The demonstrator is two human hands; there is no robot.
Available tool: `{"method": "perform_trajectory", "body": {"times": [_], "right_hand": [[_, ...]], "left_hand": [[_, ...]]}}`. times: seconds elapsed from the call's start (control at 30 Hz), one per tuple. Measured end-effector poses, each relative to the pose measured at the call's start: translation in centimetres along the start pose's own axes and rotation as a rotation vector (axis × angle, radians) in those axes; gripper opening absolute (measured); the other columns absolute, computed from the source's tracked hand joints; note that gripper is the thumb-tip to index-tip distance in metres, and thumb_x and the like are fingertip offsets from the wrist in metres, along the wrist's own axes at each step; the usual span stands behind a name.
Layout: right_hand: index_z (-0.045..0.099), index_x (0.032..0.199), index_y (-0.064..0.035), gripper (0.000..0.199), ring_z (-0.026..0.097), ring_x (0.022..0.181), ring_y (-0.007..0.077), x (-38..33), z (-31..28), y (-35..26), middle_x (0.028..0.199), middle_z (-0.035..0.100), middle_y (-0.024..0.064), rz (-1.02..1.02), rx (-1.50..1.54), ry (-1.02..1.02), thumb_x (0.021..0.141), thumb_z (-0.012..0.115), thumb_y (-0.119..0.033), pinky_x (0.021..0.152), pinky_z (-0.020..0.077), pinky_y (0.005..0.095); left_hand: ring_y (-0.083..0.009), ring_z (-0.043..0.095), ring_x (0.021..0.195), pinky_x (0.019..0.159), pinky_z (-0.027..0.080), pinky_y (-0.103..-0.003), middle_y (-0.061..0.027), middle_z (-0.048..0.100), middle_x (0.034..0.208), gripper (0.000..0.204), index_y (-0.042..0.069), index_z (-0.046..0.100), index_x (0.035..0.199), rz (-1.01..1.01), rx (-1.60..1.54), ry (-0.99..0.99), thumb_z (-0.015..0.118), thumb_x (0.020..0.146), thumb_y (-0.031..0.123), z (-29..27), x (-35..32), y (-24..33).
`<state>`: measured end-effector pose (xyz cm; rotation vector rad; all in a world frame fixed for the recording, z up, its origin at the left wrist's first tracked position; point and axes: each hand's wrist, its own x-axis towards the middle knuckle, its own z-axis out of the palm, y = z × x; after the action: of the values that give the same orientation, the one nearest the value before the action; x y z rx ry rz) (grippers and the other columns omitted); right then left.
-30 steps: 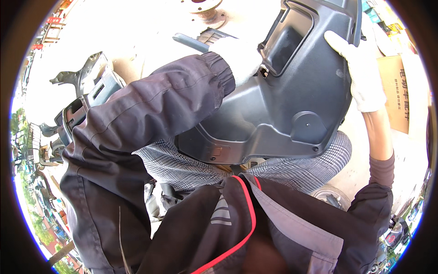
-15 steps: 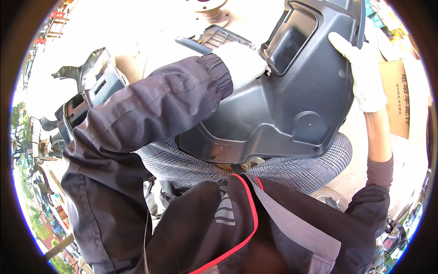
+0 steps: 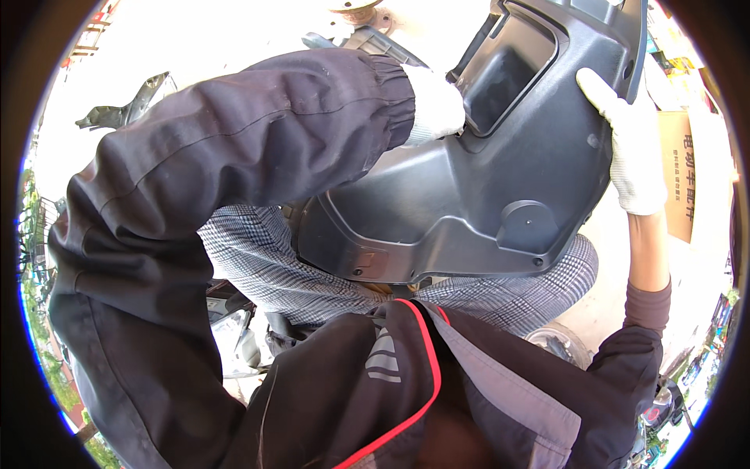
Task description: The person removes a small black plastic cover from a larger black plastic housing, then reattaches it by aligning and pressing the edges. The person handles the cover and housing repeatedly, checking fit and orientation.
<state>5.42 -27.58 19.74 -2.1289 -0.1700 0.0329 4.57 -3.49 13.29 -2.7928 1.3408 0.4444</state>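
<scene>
A large black moulded plastic panel (image 3: 484,180), with a deep rectangular recess, rests across my lap on checked trousers. My right hand (image 3: 634,148), in a white glove, grips its right edge, thumb lying on the upper face and fingers hidden underneath. At the panel's left edge, beside the lower corner of the recess, is my left hand (image 3: 437,105), also gloved in white. Its fingers look curled and closed; whatever they hold is hidden by the glove and sleeve.
A brown cardboard box (image 3: 676,176) stands to the right. Beyond my left hand lies a dark ribbed plastic part (image 3: 375,43), with a spool-like reel (image 3: 358,9) behind it. Another dark plastic piece (image 3: 129,105) sits on the floor at the left. A round metal object (image 3: 558,342) is by my right knee.
My left elbow has swung outward and up, covering more of the parts at the left. The left hand and the panel's upper end have shifted slightly right; the right hand keeps its grip.
</scene>
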Motion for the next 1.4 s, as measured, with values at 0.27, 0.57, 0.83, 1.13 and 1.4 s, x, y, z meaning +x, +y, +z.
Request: {"method": "perform_trajectory", "body": {"times": [0.27, 0.57, 0.83, 1.13, 1.4], "right_hand": [[0.063, 0.107, -0.0023, 0.044, 0.061, 0.069, 0.0098, 0.3, 0.1, 0.2, 0.081, 0.062, 0.0048, 0.037, -0.026, 0.038, 0.083, 0.068, -0.039, 0.061, 0.0496, 0.0229], [0.067, 0.103, -0.0033, 0.038, 0.060, 0.066, 0.0061, -0.1, -0.1, -0.2, 0.077, 0.063, 0.0019, 0.040, -0.014, -0.008, 0.086, 0.065, -0.038, 0.060, 0.0472, 0.0216], [0.067, 0.098, -0.0021, 0.038, 0.058, 0.060, 0.0059, -0.2, -0.1, -0.6, 0.070, 0.062, 0.0010, 0.101, -0.048, 0.019, 0.086, 0.064, -0.038, 0.058, 0.0462, 0.0205], [0.059, 0.120, -0.0039, 0.051, 0.063, 0.092, 0.0136, 0.4, -0.8, 0.2, 0.101, 0.066, 0.0081, 0.253, -0.085, -0.063, 0.084, 0.068, -0.038, 0.081, 0.0490, 0.0249], [0.063, 0.113, -0.0050, 0.046, 0.064, 0.082, 0.0123, 0.7, -1.1, 0.0, 0.091, 0.067, 0.0054, 0.228, -0.088, -0.094, 0.084, 0.067, -0.041, 0.072, 0.0485, 0.0248]], "left_hand": [[-0.0258, 0.066, 0.070, 0.063, 0.054, -0.037, -0.0082, 0.066, 0.075, 0.017, 0.013, 0.070, 0.084, 0.116, 0.201, -0.020, 0.056, 0.085, 0.022, -1.1, 1.1, -1.0], [-0.0287, 0.063, 0.066, 0.058, 0.050, -0.041, -0.0124, 0.062, 0.065, 0.017, 0.009, 0.070, 0.074, -0.152, -0.070, 0.131, 0.058, 0.074, 0.022, 2.1, -0.8, 0.0], [-0.0241, 0.065, 0.069, 0.060, 0.052, -0.035, -0.0104, 0.065, 0.076, 0.019, 0.008, 0.069, 0.080, 0.139, 0.142, 0.046, 0.059, 0.081, 0.024, -1.9, 0.7, -1.1], [-0.0191, 0.061, 0.076, 0.066, 0.051, -0.028, -0.0066, 0.061, 0.086, 0.019, 0.006, 0.062, 0.089, 0.437, 0.235, 0.091, 0.056, 0.080, 0.022, -1.3, 2.6, -2.7], [-0.0200, 0.053, 0.109, 0.101, 0.037, -0.041, -0.0029, 0.059, 0.107, 0.034, 0.018, 0.057, 0.108, 0.249, 0.551, 0.257, 0.060, 0.075, 0.023, -1.5, -0.9, -3.5]]}}
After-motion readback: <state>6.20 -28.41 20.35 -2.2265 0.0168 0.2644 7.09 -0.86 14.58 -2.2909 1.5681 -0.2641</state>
